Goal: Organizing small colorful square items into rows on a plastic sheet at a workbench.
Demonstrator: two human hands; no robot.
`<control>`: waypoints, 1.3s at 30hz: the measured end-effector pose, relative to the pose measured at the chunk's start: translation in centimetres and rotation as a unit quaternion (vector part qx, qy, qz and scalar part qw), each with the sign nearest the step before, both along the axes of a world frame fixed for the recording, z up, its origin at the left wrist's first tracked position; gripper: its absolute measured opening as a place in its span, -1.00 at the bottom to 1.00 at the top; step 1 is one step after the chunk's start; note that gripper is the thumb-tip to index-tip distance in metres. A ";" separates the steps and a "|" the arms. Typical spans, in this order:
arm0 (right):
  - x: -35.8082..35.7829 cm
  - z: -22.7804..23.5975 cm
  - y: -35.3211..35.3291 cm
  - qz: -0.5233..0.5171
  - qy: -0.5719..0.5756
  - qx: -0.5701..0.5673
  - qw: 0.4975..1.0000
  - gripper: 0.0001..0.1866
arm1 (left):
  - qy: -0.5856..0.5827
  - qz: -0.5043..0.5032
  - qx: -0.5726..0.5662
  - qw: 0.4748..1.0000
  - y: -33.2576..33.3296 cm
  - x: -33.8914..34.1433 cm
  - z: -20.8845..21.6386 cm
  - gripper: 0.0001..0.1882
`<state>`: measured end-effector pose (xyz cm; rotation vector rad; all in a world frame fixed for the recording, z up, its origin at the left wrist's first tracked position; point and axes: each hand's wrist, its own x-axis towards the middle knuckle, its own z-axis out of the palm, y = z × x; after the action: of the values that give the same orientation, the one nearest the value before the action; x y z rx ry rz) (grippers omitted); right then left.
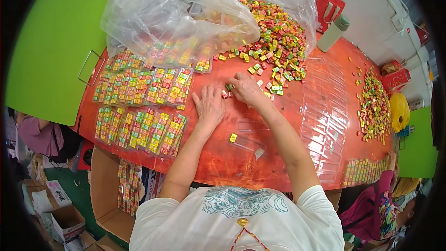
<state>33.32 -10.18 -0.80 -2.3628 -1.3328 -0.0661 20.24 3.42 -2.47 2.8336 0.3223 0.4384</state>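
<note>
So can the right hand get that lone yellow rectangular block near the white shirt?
Probably yes: the right hand looks close, and nothing covers the lone yellow rectangular block or seems to stand between them.

Head camera, left of pair: wide fisheye, looking down from wearer's head, past shirt (186, 227) close below, across bench (218, 160) beyond.

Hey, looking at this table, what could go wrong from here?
The front trays of pieces lie close to the table edge, beside the left forearm; a bump might push one off.
The plastic bag drapes over the rear trays; a tug could drag them.
The loose heap spreads out near the right hand, so a stray sweep might scatter it.
</note>
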 end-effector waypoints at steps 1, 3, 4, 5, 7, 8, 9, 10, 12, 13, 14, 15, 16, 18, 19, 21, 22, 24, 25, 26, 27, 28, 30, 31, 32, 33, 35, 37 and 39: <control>-0.3 0.2 0.0 0.002 0.001 -0.001 1.000 -0.74 | 0.001 0.002 -0.001 1.000 0.2 -0.1 0.0 -0.61; -1.0 0.7 -0.4 0.033 0.012 -0.026 0.999 -0.74 | -0.012 0.006 -0.004 1.000 0.4 -0.2 0.0 -0.61; -1.1 0.5 -0.5 0.033 0.013 -0.027 0.999 -0.74 | -0.011 0.006 -0.006 1.000 0.4 -0.2 0.1 -0.61; -1.3 0.2 -0.7 0.028 0.019 0.006 0.999 -0.75 | -0.024 0.003 -0.005 1.000 0.3 -0.2 0.1 -0.61; -1.4 0.1 -1.0 0.023 0.025 0.038 0.999 -0.76 | -0.037 0.000 -0.005 0.999 0.2 -0.1 0.4 -0.61; -1.4 0.1 -1.3 -0.012 0.022 0.039 0.999 -0.78 | -0.034 -0.001 -0.005 0.999 0.1 -0.1 0.6 -0.59; -1.6 0.2 -1.4 -0.045 0.018 0.040 0.998 -0.79 | -0.030 -0.001 -0.006 1.000 0.1 -0.1 0.6 -0.56; -1.7 0.3 -1.3 -0.045 0.019 0.039 0.998 -0.79 | -0.030 0.000 -0.006 1.000 0.1 0.0 0.6 -0.56; -1.9 0.4 -1.1 -0.053 0.008 0.064 0.996 -0.82 | -0.031 -0.003 -0.001 1.000 0.0 0.4 0.4 -0.55; -1.9 0.3 -0.9 -0.052 0.008 0.064 0.997 -0.82 | -0.032 -0.003 -0.001 0.999 0.1 0.6 0.2 -0.55; -1.9 0.0 -0.7 -0.050 0.013 0.080 0.995 -0.83 | -0.030 -0.004 0.008 1.000 0.2 0.7 0.0 -0.56; -1.9 -0.1 -0.6 -0.049 0.018 0.094 0.994 -0.84 | -0.028 -0.007 0.016 0.999 0.1 0.9 0.0 -0.57; -1.9 -0.2 -0.6 -0.050 0.018 0.094 0.994 -0.84 | -0.028 -0.008 0.015 0.999 0.1 1.0 -0.1 -0.57; -2.2 -0.2 -0.6 -0.061 0.113 0.186 0.974 -0.84 | -0.021 -0.014 0.006 1.000 0.1 0.9 0.0 -0.60; -2.4 0.0 -0.9 -0.061 0.112 0.185 0.974 -0.84 | -0.022 -0.013 0.005 1.000 0.1 0.9 -0.1 -0.60; -3.0 0.5 -1.8 -0.065 0.036 0.144 0.987 -0.84 | -0.037 -0.013 0.017 0.999 0.3 0.7 -0.4 -0.58; -3.8 1.2 -2.0 -0.065 0.036 0.143 0.987 -0.84 | -0.036 -0.012 0.016 0.999 0.3 0.6 -0.2 -0.58; -5.4 2.3 -2.3 -0.078 -0.031 -0.005 0.996 -0.79 | -0.017 -0.016 -0.007 1.000 0.2 0.5 0.3 -0.55; -5.6 1.7 -2.5 -0.071 -0.051 -0.029 0.996 -0.77 | -0.017 -0.016 -0.008 1.000 0.2 0.6 0.2 -0.55; -5.8 1.2 -2.5 -0.071 -0.052 -0.030 0.996 -0.77 | -0.029 -0.015 -0.010 0.999 0.1 0.6 -0.1 -0.55; -5.8 0.9 -2.5 -0.070 -0.084 -0.014 0.994 -0.79 | -0.041 -0.016 -0.011 0.999 0.1 0.7 -0.1 -0.54; -5.9 0.8 -2.6 -0.069 -0.116 0.003 0.991 -0.80 | -0.042 -0.016 -0.011 0.999 0.0 0.8 0.0 -0.54; -5.8 0.9 -3.3 -0.086 -0.117 -0.012 0.989 -0.81 | -0.020 -0.011 -0.024 0.999 -0.3 0.8 0.1 -0.49; -5.8 1.1 -3.6 -0.103 -0.117 -0.027 0.987 -0.82 | -0.020 -0.010 -0.024 0.999 -0.5 0.9 0.3 -0.49; -5.6 1.1 -3.8 -0.117 -0.122 -0.013 0.985 -0.82 | -0.012 -0.018 -0.031 0.999 -0.6 1.0 0.5 -0.48; -5.4 1.2 -3.9 -0.117 -0.124 -0.014 0.985 -0.82 | -0.006 -0.028 -0.038 0.999 -0.8 1.1 0.7 -0.47; -4.8 1.4 -3.8 -0.184 -0.153 -0.037 0.970 -0.79 | -0.009 -0.029 -0.035 0.999 -1.1 1.3 0.2 -0.46; -4.0 1.2 -3.4 -0.197 -0.156 -0.033 0.967 -0.77 | -0.013 -0.031 -0.030 0.999 -1.4 1.7 -0.4 -0.45; -3.6 0.8 -2.7 -0.193 -0.144 -0.017 0.971 -0.77 | -0.027 -0.036 -0.030 0.999 -1.6 2.1 -0.6 -0.45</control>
<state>29.73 -12.87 0.04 -2.6869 -0.9740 -0.5209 22.34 1.86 -3.11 2.7603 0.2171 0.4808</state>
